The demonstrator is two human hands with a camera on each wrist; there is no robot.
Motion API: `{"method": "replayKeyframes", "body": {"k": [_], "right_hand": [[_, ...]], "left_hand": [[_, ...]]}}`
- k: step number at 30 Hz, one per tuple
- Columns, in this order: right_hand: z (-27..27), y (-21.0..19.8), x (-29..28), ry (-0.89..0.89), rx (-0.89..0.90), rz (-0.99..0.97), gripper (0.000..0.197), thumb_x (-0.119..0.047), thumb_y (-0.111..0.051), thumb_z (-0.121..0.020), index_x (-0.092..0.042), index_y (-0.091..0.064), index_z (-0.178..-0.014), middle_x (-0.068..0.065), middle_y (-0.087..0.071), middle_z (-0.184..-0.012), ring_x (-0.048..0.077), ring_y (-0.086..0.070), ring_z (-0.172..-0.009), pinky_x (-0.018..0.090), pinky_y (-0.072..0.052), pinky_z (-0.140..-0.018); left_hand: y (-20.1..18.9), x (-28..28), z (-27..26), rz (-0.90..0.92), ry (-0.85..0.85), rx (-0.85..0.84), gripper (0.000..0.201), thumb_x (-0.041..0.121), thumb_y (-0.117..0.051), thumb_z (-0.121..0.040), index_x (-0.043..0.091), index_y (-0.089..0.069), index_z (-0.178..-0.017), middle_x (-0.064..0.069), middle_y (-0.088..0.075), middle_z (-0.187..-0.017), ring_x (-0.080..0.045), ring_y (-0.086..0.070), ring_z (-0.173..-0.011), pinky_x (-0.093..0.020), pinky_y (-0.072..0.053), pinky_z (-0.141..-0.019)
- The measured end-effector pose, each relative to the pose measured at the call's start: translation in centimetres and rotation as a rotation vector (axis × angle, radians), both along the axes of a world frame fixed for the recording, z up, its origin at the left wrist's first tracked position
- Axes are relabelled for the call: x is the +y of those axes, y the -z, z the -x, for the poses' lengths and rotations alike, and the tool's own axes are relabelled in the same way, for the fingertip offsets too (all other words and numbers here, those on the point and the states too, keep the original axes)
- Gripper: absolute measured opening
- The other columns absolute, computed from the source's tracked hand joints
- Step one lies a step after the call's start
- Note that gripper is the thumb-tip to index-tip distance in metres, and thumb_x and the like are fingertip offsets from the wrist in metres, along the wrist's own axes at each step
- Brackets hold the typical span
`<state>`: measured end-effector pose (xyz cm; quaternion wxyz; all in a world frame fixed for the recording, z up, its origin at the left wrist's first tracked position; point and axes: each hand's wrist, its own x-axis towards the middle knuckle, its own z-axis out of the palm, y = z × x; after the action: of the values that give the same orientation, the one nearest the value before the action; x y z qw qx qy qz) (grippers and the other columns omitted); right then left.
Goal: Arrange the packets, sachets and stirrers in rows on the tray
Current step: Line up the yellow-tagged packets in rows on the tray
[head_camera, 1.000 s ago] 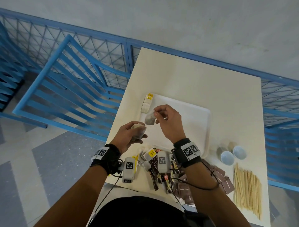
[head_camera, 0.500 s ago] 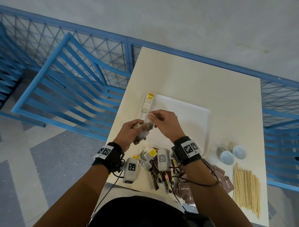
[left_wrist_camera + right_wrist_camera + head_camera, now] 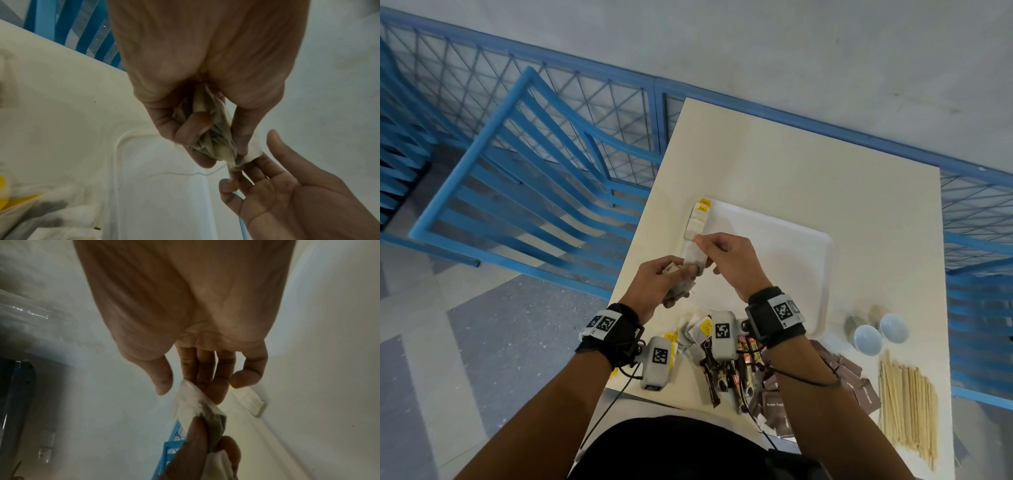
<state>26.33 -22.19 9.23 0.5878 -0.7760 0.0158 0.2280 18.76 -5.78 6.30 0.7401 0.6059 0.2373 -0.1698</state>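
Observation:
A white tray [image 3: 791, 246] lies on the cream table, and its rim [image 3: 117, 146] shows under my hands. A short row of tea bags [image 3: 697, 222] [image 3: 251, 398] with yellow tags runs along its left edge. My left hand [image 3: 671, 281] [image 3: 205, 133] grips a bundle of tea bags [image 3: 678, 291] [image 3: 213, 138] above the tray's near left corner. My right hand [image 3: 709, 243] [image 3: 185, 382] pinches the top of one tea bag [image 3: 693, 258] [image 3: 191, 402]. Its lower end sits under my left thumb.
Near the table's front edge lie loose tea bags [image 3: 698, 334], dark stick sachets [image 3: 726, 373], brown sugar packets [image 3: 859, 383] and wooden stirrers [image 3: 907, 404]. Two small white cups [image 3: 868, 339] stand right of the tray. A blue chair [image 3: 534, 171] stands left of the table.
My hands have come together. The tea bag that my right hand held apart from the left now stretches between both hands, just below the row on the tray.

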Motion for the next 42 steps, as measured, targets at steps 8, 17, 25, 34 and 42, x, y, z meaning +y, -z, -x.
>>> {"method": "replayKeyframes", "body": {"k": [8,17,25,34,42], "right_hand": [[-0.5,0.5,0.1,-0.04,-0.094,0.041,0.01,-0.018,-0.073,-0.092,-0.014,-0.078,-0.1,-0.004,-0.076,-0.089,0.004,-0.068,-0.074,0.018,-0.051,-0.068],[-0.6,1.0,0.0,0.017,-0.056,-0.001,0.01,-0.014,-0.076,-0.089,-0.016,-0.077,-0.099,-0.004,-0.076,-0.091,0.006,-0.069,-0.082,0.019,-0.051,-0.07],[0.5,2.3,-0.2,0.025,0.066,0.101,0.019,-0.035,-0.072,-0.092,-0.021,-0.071,-0.106,-0.003,-0.076,-0.09,0.012,-0.071,-0.071,0.025,-0.049,-0.067],[-1.6,6.1,1.7,0.119,0.026,0.223,0.005,-0.019,-0.072,-0.092,-0.016,-0.072,-0.095,0.002,-0.076,-0.089,0.014,-0.072,-0.07,0.023,-0.054,-0.068],[-3.7,10.2,4.3,0.158,0.061,0.401,0.014,-0.019,-0.07,-0.092,-0.011,-0.076,-0.103,0.005,-0.075,-0.094,0.015,-0.062,-0.083,0.02,-0.043,-0.077]], "left_hand": [[0.2,0.0,-0.2,0.006,-0.006,0.028,0.028,0.027,-0.082,-0.086,0.003,-0.071,-0.097,-0.012,-0.068,-0.081,-0.029,-0.063,-0.068,-0.024,-0.035,-0.045],[0.3,0.0,-0.2,0.004,-0.016,0.035,0.03,0.025,-0.081,-0.087,0.001,-0.071,-0.102,-0.013,-0.068,-0.083,-0.028,-0.064,-0.067,-0.024,-0.037,-0.045],[0.8,0.4,-0.9,-0.008,-0.072,0.03,0.021,0.025,-0.08,-0.089,0.007,-0.073,-0.099,-0.012,-0.068,-0.082,-0.029,-0.061,-0.069,-0.025,-0.039,-0.045],[2.4,2.0,-0.4,0.018,-0.094,0.143,0.024,0.024,-0.078,-0.091,0.007,-0.072,-0.107,-0.013,-0.07,-0.085,-0.026,-0.063,-0.068,-0.028,-0.044,-0.049],[3.5,5.0,0.8,0.213,-0.115,0.209,0.041,0.005,-0.075,-0.082,-0.005,-0.064,-0.121,-0.022,-0.065,-0.093,-0.031,-0.062,-0.074,-0.033,-0.047,-0.05]]}}
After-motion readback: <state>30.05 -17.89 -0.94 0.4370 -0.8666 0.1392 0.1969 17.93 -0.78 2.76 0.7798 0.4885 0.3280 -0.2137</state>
